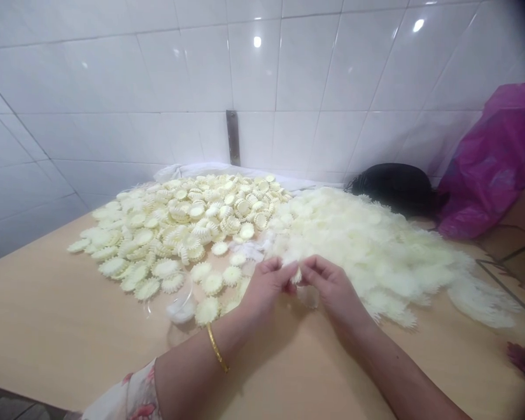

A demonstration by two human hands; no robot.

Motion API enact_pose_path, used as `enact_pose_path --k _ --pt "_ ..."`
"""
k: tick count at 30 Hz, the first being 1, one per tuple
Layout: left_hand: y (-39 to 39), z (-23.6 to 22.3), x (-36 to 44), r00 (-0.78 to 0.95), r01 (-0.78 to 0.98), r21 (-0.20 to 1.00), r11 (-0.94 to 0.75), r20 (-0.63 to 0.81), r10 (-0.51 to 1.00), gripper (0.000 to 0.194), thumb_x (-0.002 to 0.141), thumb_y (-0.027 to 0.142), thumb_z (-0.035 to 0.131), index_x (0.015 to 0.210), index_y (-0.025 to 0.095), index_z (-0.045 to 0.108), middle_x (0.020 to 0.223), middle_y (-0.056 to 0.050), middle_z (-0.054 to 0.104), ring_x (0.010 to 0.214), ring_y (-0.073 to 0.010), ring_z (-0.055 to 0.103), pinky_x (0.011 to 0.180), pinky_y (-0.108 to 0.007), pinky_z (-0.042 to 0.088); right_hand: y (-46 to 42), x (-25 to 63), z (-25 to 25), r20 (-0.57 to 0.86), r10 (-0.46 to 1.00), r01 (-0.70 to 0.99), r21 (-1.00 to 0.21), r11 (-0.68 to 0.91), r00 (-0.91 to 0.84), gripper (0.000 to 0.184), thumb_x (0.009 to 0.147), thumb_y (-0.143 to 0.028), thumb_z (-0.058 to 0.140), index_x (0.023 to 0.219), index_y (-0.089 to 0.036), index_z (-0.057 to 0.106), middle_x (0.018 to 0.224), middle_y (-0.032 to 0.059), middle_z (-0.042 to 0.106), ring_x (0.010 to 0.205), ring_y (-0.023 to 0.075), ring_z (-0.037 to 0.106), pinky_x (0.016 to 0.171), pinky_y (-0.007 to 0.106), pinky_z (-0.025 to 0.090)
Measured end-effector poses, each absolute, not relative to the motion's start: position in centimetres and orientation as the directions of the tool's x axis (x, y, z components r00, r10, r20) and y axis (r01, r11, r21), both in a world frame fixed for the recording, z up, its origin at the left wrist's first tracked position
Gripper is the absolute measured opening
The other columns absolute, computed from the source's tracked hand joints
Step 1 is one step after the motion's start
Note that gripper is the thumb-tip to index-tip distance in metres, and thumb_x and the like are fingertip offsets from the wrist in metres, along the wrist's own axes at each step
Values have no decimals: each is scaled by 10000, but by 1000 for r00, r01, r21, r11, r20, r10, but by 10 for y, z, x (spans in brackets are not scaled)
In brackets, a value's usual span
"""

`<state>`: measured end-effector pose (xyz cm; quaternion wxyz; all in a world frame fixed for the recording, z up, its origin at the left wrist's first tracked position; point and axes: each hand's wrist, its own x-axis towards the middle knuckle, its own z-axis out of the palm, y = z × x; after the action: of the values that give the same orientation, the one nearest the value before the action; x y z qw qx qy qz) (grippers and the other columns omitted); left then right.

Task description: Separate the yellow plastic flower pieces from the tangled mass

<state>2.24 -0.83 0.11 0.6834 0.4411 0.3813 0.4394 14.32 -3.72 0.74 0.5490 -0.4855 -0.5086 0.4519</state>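
My left hand [269, 283] and my right hand [328, 280] meet above the near part of the table. Their fingertips pinch a small pale-yellow piece with a toothed edge [296, 275] between them, mostly hidden by the fingers. A thin see-through bit [308, 296] shows just below the right fingers. To the left lies a heap of round pale-yellow discs with scalloped rims [192, 216], several of them loose close to my left wrist. Beyond my right hand spreads a pile of thin, sheer pale-yellow pieces with jagged edges [359, 239].
A wooden-topped table [48, 315] meets a white tiled wall [149, 76]. Near my left forearm is a white bundle, possibly thread [181, 308]. At the back right are a black rounded object [394, 186] and a magenta plastic bag [490, 163]. White cloth [175, 171] lies behind the heap.
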Motion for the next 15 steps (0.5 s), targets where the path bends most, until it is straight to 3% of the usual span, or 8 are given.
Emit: enact_pose_path --k 3,6,8,13,15 --pt "-7 1 23 313 -297 923 244 -147 938 315 608 361 695 570 147 467 503 28 459 464 -72 450 489 -227 354 -39 142 8 128 991 68 -990 125 46 214 759 -367 547 646 -187 522 594 -9 545 622 144 537 617 268 422" --pt "-4 -1 21 271 -329 912 246 -158 950 344 582 359 716 554 150 445 488 45 424 464 -71 449 498 -229 361 -42 140 11 259 957 232 -946 225 130 149 764 -341 546 769 -192 534 705 7 566 692 152 540 639 269 424" --pt "-2 -2 20 280 -368 894 257 -157 947 335 575 352 724 562 143 462 487 48 420 457 -64 437 494 -222 354 -44 139 13 313 945 274 -921 278 91 144 764 -324 549 818 -191 533 721 9 568 696 150 541 642 267 431" --pt "-4 3 23 406 -474 795 378 -183 895 325 655 420 647 599 130 509 540 -7 509 506 -92 483 520 -237 380 -45 139 15 325 943 327 -901 286 69 99 768 -281 536 726 -194 518 681 -11 558 647 131 536 605 241 430" --pt "-4 6 23 425 -470 780 413 -210 880 269 668 367 642 624 125 534 581 -29 544 547 -111 514 548 -253 404 -44 141 15 320 944 325 -905 277 87 87 773 -273 526 735 -194 524 696 -8 572 654 134 546 595 237 432"
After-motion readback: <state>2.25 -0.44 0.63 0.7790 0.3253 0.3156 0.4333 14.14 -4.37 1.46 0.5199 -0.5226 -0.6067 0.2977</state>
